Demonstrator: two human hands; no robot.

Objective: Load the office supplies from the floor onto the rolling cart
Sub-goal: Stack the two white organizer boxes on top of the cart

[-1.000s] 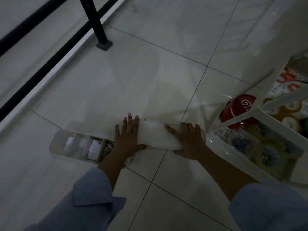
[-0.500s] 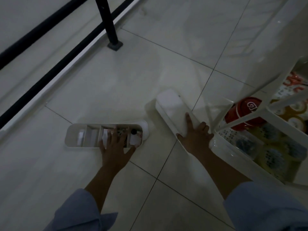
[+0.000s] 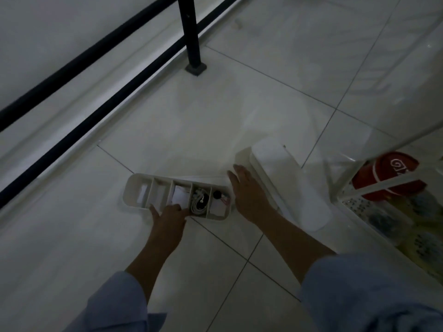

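Note:
A long white organizer tray [image 3: 153, 188] with several compartments lies open on the floor, holding white cards, a coiled white cable and a small black item. My left hand [image 3: 169, 220] rests at its near edge, fingers touching the rim. My right hand [image 3: 249, 192] is spread flat at the tray's right end, holding nothing. The tray's white lid [image 3: 292, 185] lies on the floor to the right of that hand. The white rolling cart [image 3: 388, 183] stands at the right edge of the view.
On the cart's low shelf sit a red round container [image 3: 388, 173] and several patterned packets [image 3: 395, 226]. A black railing post [image 3: 191, 34] with long black rails runs along the left. White floor tiles surround the tray.
The lid has been slid off the tray and laid to the right. My right hand let go of it and came back to the tray's right end; my left hand shifted to the near rim.

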